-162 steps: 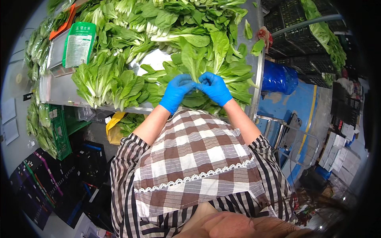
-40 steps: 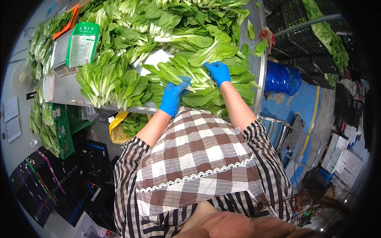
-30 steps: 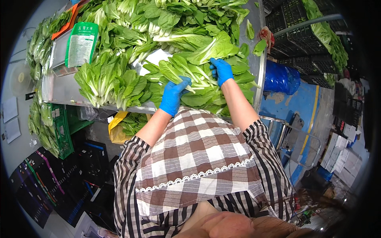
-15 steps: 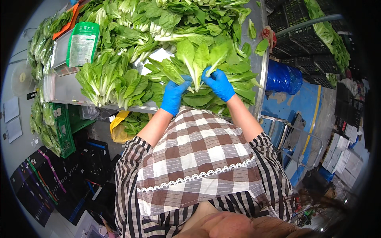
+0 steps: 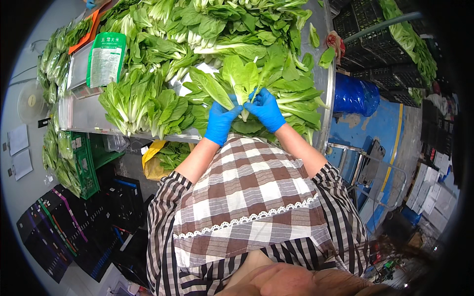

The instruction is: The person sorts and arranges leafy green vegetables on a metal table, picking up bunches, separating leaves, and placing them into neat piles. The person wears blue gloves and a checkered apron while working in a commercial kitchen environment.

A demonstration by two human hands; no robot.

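Observation:
Both my hands wear blue gloves and meet at the near edge of the table, over a spread of leafy greens. My left hand [image 5: 220, 118] is closed on a long green leaf [image 5: 212, 87] that slants up to the left. My right hand [image 5: 266, 109] pinches the stalk base of a leafy green [image 5: 242, 79], whose pale stems and broad leaves fan out away from me. The fingertips of both hands almost touch at the stem ends. More loose leaves [image 5: 296, 101] lie under and beside my right hand.
Heaped greens [image 5: 192, 24] cover the table's far side, with a bunched pile [image 5: 143, 106] at left. A green-and-white bag [image 5: 105, 59] stands behind it. The metal table edge [image 5: 327, 108] runs along the right, beside a blue plastic-wrapped bundle [image 5: 355, 95]. Black crates [image 5: 365, 39] stand beyond.
My hands have drawn closer together at the stem base. The right hand has shifted slightly left and down, and the leaf in my left hand has swung further left.

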